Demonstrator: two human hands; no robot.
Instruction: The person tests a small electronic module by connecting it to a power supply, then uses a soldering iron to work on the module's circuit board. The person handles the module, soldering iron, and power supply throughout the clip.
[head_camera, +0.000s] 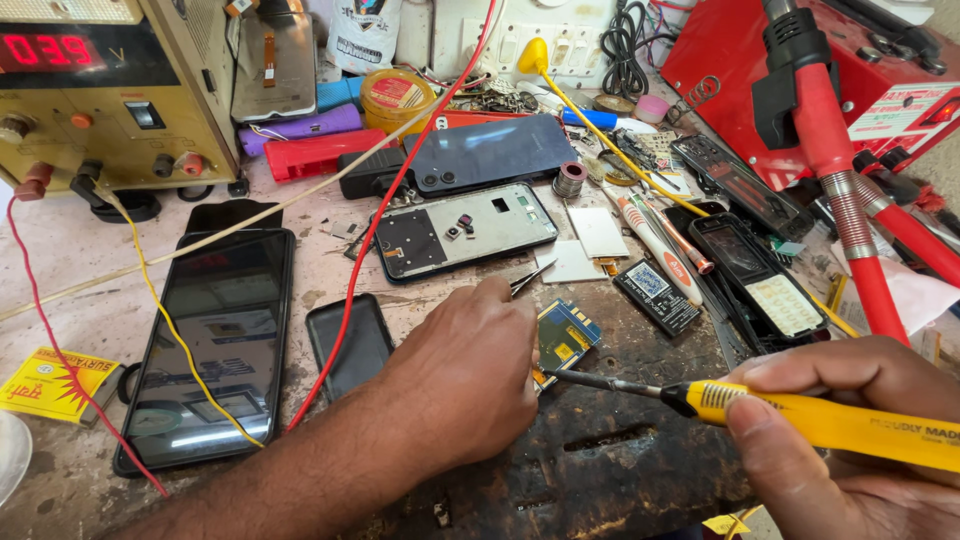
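My left hand (462, 375) rests on a dark worn work mat (600, 450), pinching metal tweezers (530, 278) whose tips point up and right. Just right of that hand lies a small blue and yellow circuit board (563, 342). My right hand (850, 440) grips a yellow soldering iron (800, 415); its dark metal tip (560, 376) reaches the board's lower edge. Behind the board lies an opened phone frame (465, 230) with small parts inside.
A large black phone (215, 340) and a small dark screen (348, 345) lie at the left, crossed by red and yellow wires. A power supply (100, 90) stands at back left. A red hot-air tool (830, 130) and keypad phones (765, 285) crowd the right.
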